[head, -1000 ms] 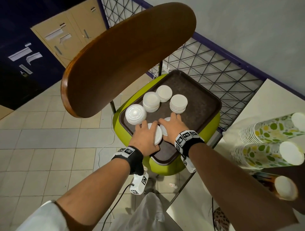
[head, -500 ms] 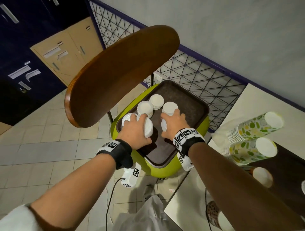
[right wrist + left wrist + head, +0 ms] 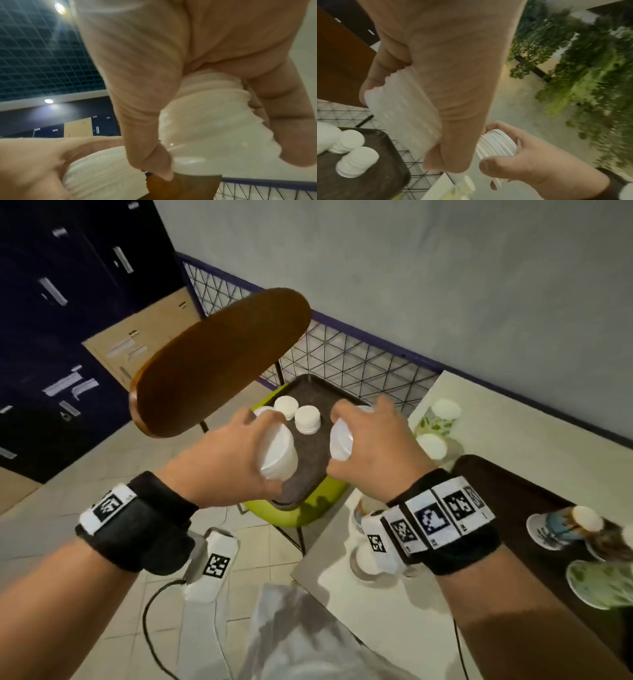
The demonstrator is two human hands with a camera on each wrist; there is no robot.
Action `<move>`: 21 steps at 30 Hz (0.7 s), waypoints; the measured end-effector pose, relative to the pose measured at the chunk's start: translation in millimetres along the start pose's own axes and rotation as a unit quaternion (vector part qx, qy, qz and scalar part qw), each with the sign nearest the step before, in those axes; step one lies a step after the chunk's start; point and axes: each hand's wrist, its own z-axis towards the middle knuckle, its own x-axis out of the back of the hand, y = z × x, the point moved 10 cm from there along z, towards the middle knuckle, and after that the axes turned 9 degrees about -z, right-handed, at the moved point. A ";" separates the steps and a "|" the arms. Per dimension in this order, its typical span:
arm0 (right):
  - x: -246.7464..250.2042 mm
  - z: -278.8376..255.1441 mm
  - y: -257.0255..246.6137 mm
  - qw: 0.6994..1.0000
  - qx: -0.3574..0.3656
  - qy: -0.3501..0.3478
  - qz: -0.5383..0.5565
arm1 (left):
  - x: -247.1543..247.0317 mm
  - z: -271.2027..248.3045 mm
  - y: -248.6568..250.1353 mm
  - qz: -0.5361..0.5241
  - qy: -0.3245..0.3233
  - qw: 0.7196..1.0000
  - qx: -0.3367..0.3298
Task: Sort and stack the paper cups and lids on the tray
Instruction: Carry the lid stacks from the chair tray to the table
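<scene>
Holding stack of white lids [image 3: 278,451] in left hand [image 3: 226,463], fingers curled round it, up above brown tray [image 3: 308,453]. Right hand [image 3: 373,446] wrapped round second lid stack [image 3: 340,440], also lifted. Two more lid piles [image 3: 307,420] sit on tray, on green chair seat [image 3: 298,510]. Head view alone shows patterned paper cups [image 3: 433,436] on table [image 3: 394,604] at right. Left wrist view alone shows ridged lid edges [image 3: 496,145] and green plants [image 3: 582,81]. Right wrist view blurry.
</scene>
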 end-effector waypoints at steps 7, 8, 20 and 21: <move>33.1 -108.4 98.2 0.999 -0.044 0.022 -0.008 | -38.8 -42.2 125.5 -0.026 0.004 0.997 -0.077; 32.6 -121.7 115.3 0.998 -0.058 0.022 -0.008 | -47.7 -42.1 143.9 -0.025 -0.001 0.995 -0.095; -24.8 -294.9 327.2 0.936 -0.350 0.026 -0.003 | -218.1 -13.6 361.6 0.004 -0.152 0.927 -0.344; -28.2 -313.0 343.1 0.926 -0.376 0.024 -0.005 | -232.9 -16.8 379.1 0.000 -0.163 0.919 -0.359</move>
